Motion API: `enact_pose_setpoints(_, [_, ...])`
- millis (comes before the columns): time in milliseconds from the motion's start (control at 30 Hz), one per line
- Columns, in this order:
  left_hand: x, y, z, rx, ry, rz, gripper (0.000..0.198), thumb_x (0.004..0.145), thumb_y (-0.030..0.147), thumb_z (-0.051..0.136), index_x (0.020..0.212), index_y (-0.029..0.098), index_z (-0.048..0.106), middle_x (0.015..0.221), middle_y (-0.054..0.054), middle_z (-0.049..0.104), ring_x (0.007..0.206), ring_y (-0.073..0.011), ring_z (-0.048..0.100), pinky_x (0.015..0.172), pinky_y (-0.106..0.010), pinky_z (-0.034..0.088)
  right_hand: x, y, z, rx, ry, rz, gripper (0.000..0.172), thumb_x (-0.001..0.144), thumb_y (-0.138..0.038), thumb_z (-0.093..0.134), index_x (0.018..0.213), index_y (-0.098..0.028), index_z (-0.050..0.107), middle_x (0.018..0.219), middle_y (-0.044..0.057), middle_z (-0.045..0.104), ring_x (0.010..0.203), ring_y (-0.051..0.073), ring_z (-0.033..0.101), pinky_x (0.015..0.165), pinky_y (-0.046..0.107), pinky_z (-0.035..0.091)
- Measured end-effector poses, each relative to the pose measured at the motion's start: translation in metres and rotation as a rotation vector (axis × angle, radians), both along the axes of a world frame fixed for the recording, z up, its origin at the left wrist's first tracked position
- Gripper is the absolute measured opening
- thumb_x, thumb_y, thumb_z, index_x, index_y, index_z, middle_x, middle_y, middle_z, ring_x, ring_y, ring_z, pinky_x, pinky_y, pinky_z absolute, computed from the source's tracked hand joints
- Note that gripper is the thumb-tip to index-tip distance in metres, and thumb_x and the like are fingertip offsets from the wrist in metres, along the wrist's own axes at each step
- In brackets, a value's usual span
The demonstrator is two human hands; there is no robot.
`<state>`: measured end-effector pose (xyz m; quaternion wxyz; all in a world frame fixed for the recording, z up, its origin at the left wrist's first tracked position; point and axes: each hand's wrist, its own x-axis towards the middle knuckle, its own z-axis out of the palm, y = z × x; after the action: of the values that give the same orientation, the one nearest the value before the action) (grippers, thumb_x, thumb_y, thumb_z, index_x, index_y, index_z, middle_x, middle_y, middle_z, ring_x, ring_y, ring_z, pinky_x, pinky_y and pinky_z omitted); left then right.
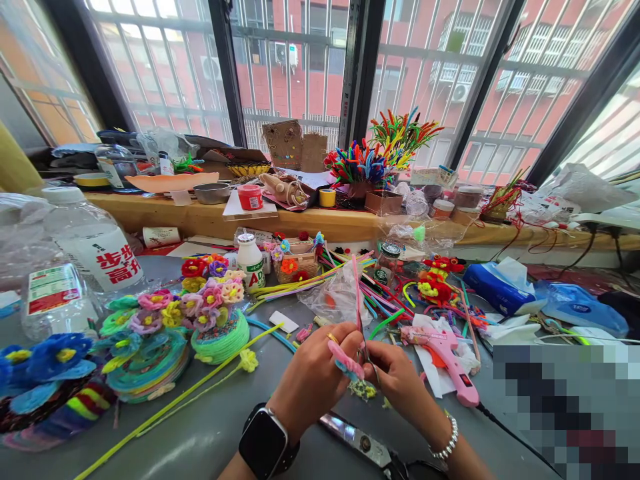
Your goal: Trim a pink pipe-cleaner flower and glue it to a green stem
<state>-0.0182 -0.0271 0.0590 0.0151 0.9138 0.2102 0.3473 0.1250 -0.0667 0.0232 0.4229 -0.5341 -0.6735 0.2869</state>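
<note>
Near the front edge of the grey table [210, 427], both hands meet over a small craft piece. The left hand [313, 373], with a black smartwatch [264, 443] on its wrist, is closed in a pinch around a little pink and light-blue chenille shape [347, 365]. The right hand [395, 377], with a silver bead bracelet [447, 443], is also closed and grasps the lower part of a long thin pink chenille stem [356, 293]. This stem stands almost upright from between the two hands. I cannot tell exactly where the stem joins the small shape, because the fingers cover that place.

I judge that the step in hand is fastening or winding the pink stem onto the small shape, and it seems to be in the middle, since most of the stem is free.

The next move calls for a firm hold by the left hand, so the shape does not turn, while the right hand needs a tight and even bend close to the joint.

Just beside the right hand lies a pink hot glue gun [443, 353]. Metal scissors [357, 440] lie on the table under the wrists. To the left stands a green wound chenille basket with small flowers [220, 337].
</note>
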Motion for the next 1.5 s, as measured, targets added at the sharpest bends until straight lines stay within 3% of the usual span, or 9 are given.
enact_pose_setpoints(333, [-0.001,0.002,-0.003,0.004,-0.027,0.050,0.016,0.075,0.010,0.043,0.089,0.018,0.046,0.091,-0.004,0.057,0.082,-0.0146,0.054,0.074,-0.026,0.046,0.000,0.003,-0.004,-0.018,-0.026,-0.065,0.045,0.073,-0.056,0.038,0.048,-0.019,0.029,0.047,-0.005,0.030,0.046,0.009,0.027,0.043,0.022,0.020])
enact_pose_setpoints(500, [-0.001,0.003,-0.005,0.011,-0.033,0.057,0.016,0.075,0.012,0.043,0.089,0.018,0.046,0.090,-0.004,0.058,0.080,-0.0147,0.054,0.073,-0.027,0.046,0.000,0.003,-0.004,-0.017,-0.007,-0.079,0.046,0.072,-0.057,0.038,0.048,-0.019,0.026,0.047,-0.005,0.027,0.045,0.009,0.025,0.042,0.021,0.019])
enact_pose_setpoints(733, [-0.001,0.002,-0.004,0.012,-0.051,0.066,0.016,0.075,0.011,0.043,0.089,0.018,0.046,0.090,-0.004,0.058,0.079,-0.0147,0.055,0.071,-0.027,0.046,0.000,0.001,-0.001,-0.029,0.054,0.050,0.057,0.068,-0.071,0.025,0.056,-0.017,0.039,0.053,-0.003,0.033,0.050,0.010,0.029,0.044,0.021,0.024])
enact_pose_setpoints(1000, [0.001,0.000,0.000,-0.012,0.003,0.036,0.011,0.074,0.011,0.044,0.082,0.018,0.047,0.082,-0.002,0.057,0.072,-0.0140,0.053,0.067,-0.026,0.046,-0.004,-0.002,0.007,-0.019,0.047,0.144,0.058,0.069,-0.070,0.022,0.068,-0.017,0.046,0.061,-0.002,0.039,0.054,0.012,0.032,0.048,0.021,0.028])
enact_pose_setpoints(1500, [0.000,-0.001,0.002,-0.023,0.036,-0.025,0.012,0.073,0.011,0.044,0.082,0.018,0.048,0.083,-0.002,0.057,0.076,-0.0145,0.052,0.070,-0.027,0.045,-0.002,-0.001,0.003,-0.001,0.046,0.089,0.060,0.068,-0.072,0.024,0.062,-0.016,0.047,0.057,-0.001,0.042,0.052,0.012,0.035,0.046,0.022,0.027])
